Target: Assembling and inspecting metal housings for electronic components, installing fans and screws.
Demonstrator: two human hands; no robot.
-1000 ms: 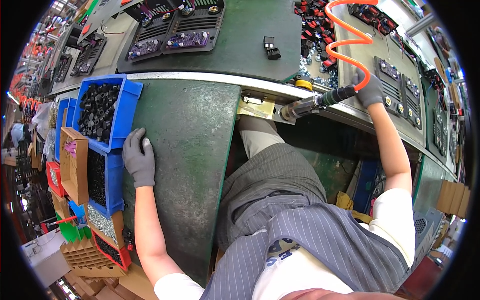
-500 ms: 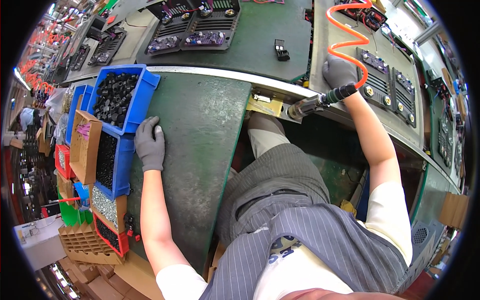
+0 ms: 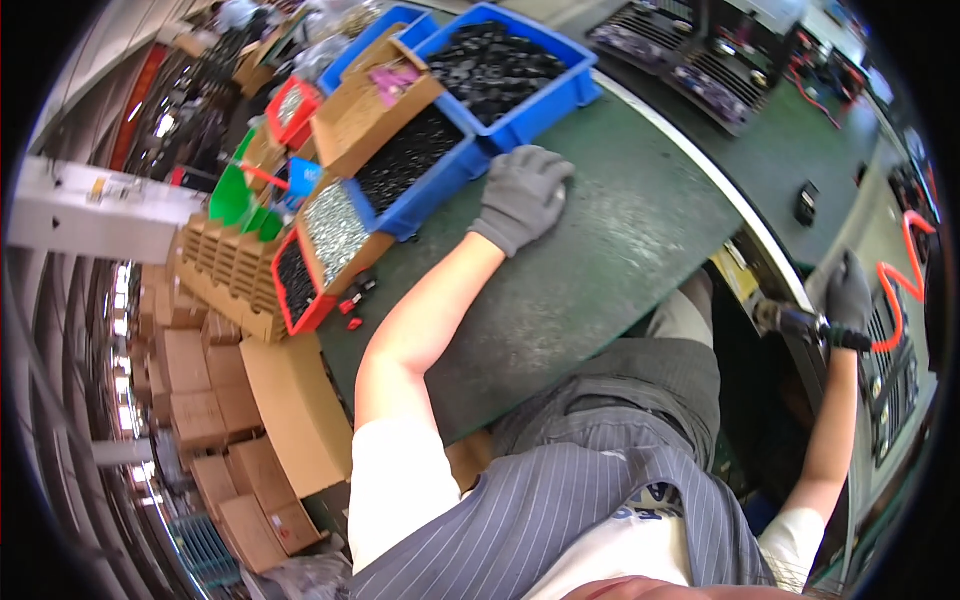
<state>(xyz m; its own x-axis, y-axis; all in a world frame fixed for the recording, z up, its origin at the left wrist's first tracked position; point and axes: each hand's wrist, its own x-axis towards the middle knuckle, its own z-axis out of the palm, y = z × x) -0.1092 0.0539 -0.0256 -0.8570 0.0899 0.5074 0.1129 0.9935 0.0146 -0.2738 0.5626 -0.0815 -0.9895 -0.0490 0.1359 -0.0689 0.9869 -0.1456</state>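
My left hand, in a grey glove, rests on the green tabletop beside the blue bins. Its fingers are curled under, and whatever they may hold is hidden. My right hand, also gloved, is over the metal bench at the far right, beside black slotted panels. Its fingers are blurred and partly hidden. A power screwdriver with an orange coiled hose crosses in front of my right wrist; the hand appears to be behind it rather than around it.
Blue bins of black parts stand beyond my left hand. Nearby are a cardboard box of silvery screws and a red tray. Black panels with circuit boards lie on the far bench, with a small black part. Stacked cartons are at left.
The view has swung left, so the bins and benches sit farther right. My left hand's fingers look more curled. My right hand is still by the panels, with the screwdriver before its wrist.
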